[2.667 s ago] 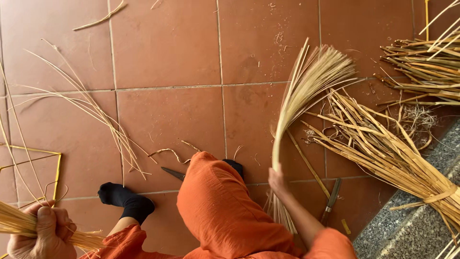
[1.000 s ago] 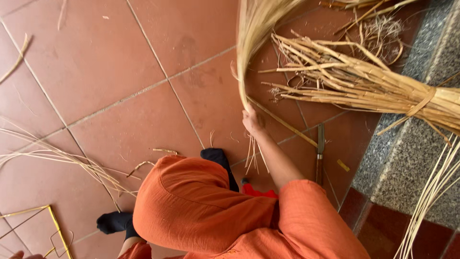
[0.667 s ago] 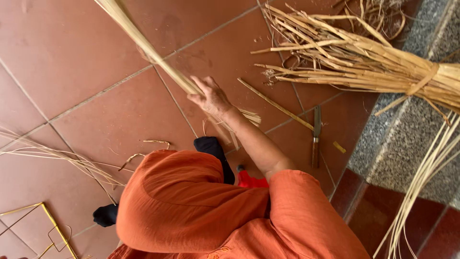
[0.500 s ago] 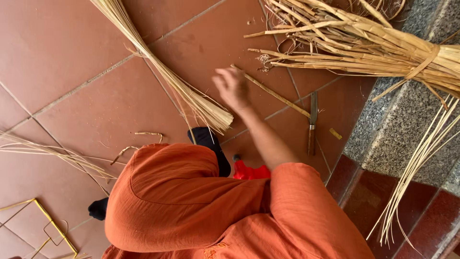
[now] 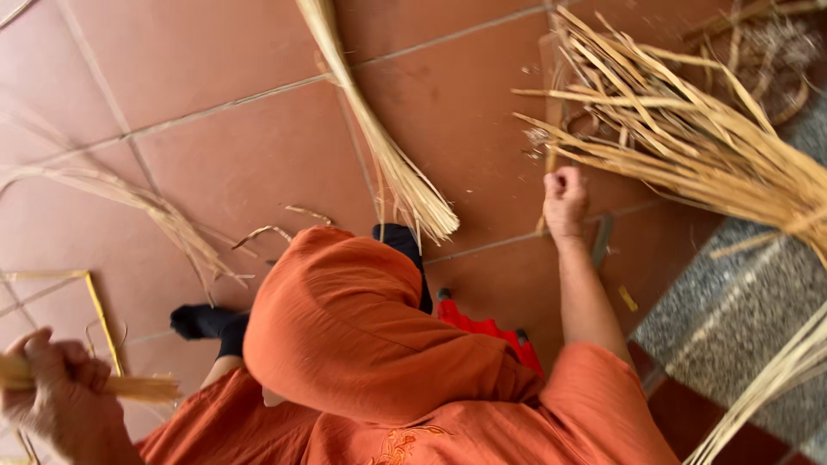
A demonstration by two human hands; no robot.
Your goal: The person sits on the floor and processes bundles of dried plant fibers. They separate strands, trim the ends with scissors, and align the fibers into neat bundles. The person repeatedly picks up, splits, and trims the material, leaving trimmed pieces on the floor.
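- Straw bundle is now seen lying loose on the tiled floor, its cut end just beside the raised knee in orange cloth; half a second earlier it was only just released, and before that it was held upright.
- Right hand is stretched out and closed into a fist near the big sheaf of straw at the stone step; whether a stalk is clamped inside cannot be told.
- Left hand is clenched around a short bunch of straw, low at the frame's edge.
- Hands are held well apart.
- Since the bundle has been laid down, the right hand is judged freed for fresh stalks from the sheaf.
- Yellow frame of strips lies by the black-socked foot.
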